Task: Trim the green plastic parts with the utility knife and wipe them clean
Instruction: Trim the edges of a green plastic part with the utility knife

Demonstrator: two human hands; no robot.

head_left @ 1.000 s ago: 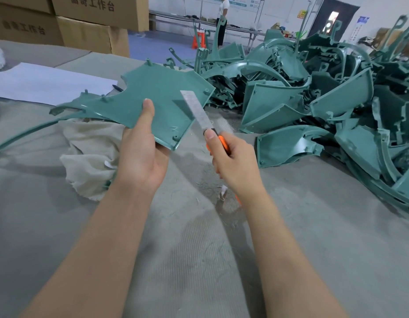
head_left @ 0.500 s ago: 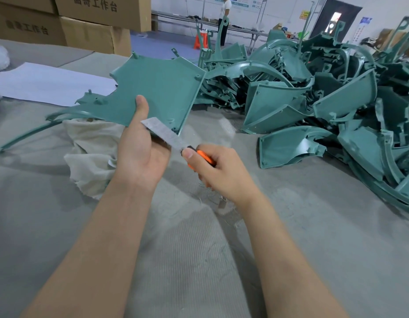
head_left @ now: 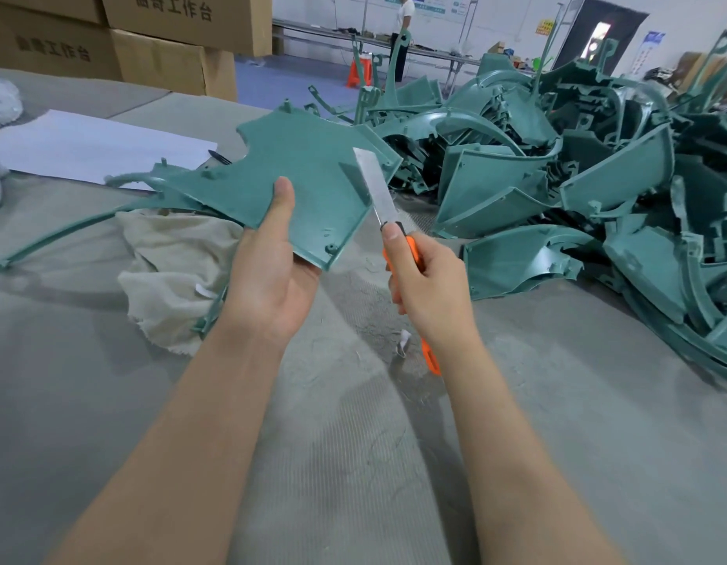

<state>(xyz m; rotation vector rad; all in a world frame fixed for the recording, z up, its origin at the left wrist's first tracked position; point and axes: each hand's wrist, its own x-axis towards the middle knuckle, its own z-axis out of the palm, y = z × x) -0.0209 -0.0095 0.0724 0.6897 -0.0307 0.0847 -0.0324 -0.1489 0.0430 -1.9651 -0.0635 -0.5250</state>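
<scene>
Green part (head_left: 309, 177), knife (head_left: 377, 187) at edge, cloth (head_left: 170, 258) beneath, pile (head_left: 557, 185) right

Desk (head_left: 353, 462): grey ribbed covering, scuffed, flecked with pale shavings.
Cardboard boxes (head_left: 170, 42): stacked beyond the desk's far-left corner, printed with dark characters.
White sheet (head_left: 93, 146): flat near the far-left edge, a dark pen (head_left: 219, 157) at its right corner.
White wadding (head_left: 1, 104): bunched at the left edge.
Background: a person (head_left: 402, 38) stands on a blue floor (head_left: 280, 79) near an orange stool (head_left: 355, 75).
</scene>
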